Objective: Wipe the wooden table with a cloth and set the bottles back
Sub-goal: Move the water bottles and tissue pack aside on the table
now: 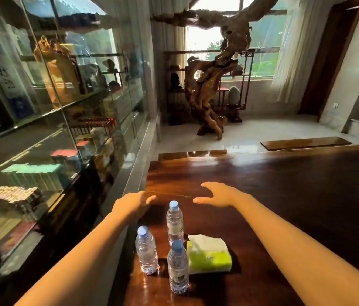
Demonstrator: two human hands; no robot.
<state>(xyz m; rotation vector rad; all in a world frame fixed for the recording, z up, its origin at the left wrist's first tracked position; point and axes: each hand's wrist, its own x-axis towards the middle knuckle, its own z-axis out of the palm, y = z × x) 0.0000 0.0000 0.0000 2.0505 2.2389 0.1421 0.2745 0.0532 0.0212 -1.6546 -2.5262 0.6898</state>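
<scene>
Three clear water bottles with blue caps stand upright near the left end of the dark wooden table (284,195): a far one (174,221), a left one (146,250) and a near one (178,267). Just right of them lies a green and white tissue pack (209,253) with a white tissue sticking up. My left hand (133,204) hovers over the table's left edge, fingers spread, holding nothing. My right hand (218,194) is stretched out beyond the far bottle, open and empty. No separate cloth shows.
A glass display cabinet (52,129) full of boxes runs along the left, close to the table's edge. A large carved root sculpture (211,89) stands by the window ahead. A wooden plank (304,142) lies past the table's far edge.
</scene>
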